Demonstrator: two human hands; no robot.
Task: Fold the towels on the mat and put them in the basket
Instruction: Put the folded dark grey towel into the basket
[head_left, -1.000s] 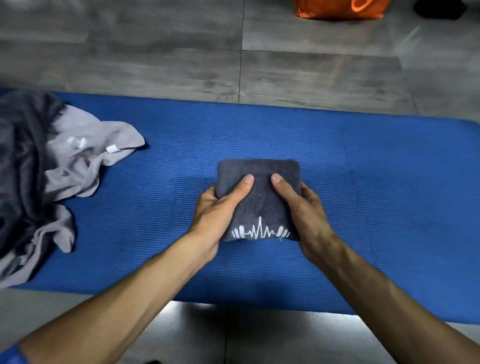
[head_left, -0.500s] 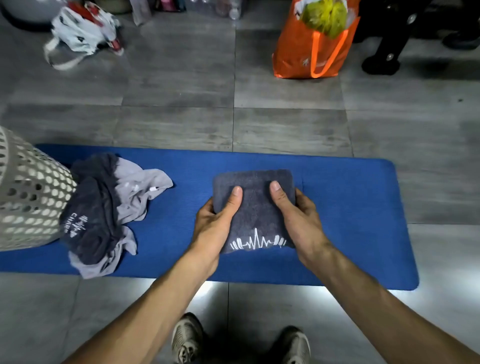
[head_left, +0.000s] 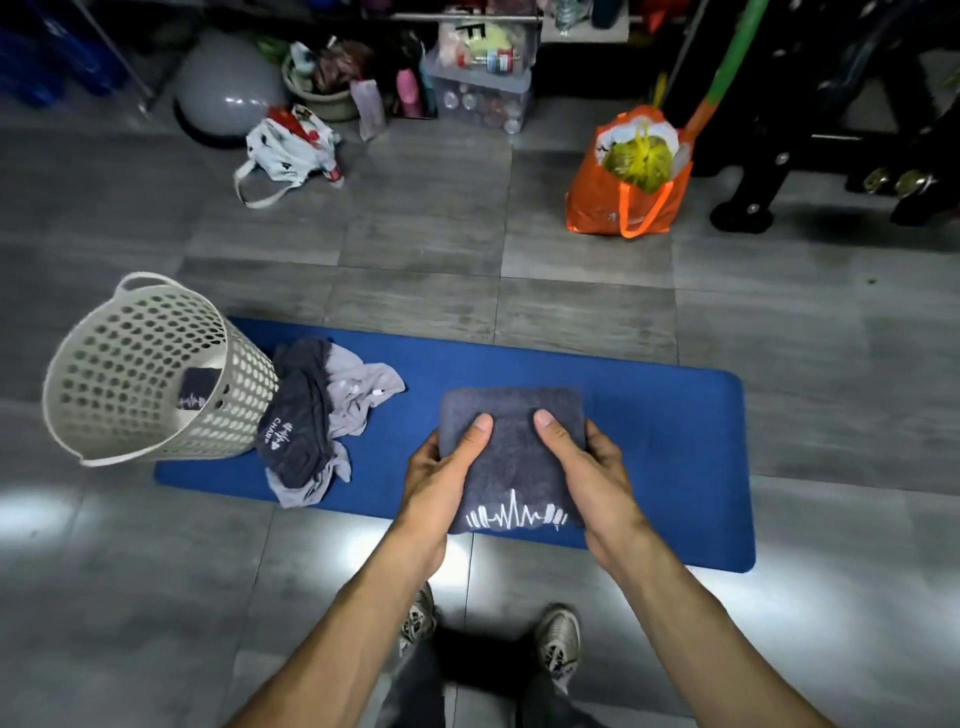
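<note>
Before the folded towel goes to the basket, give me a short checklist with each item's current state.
1. Folded towel gripped by left hand and right hand, thumbs on top: ok.
2. Fold compact, no loose flaps showing: ok.
3. Basket mouth open and facing the person: ok.
4. Room in basket, one dark folded piece inside: ok.
5. Basket stable, it appears tilted: cannot tell.
6. All towels folded, unfolded pile lies on the mat: not ok.
</note>
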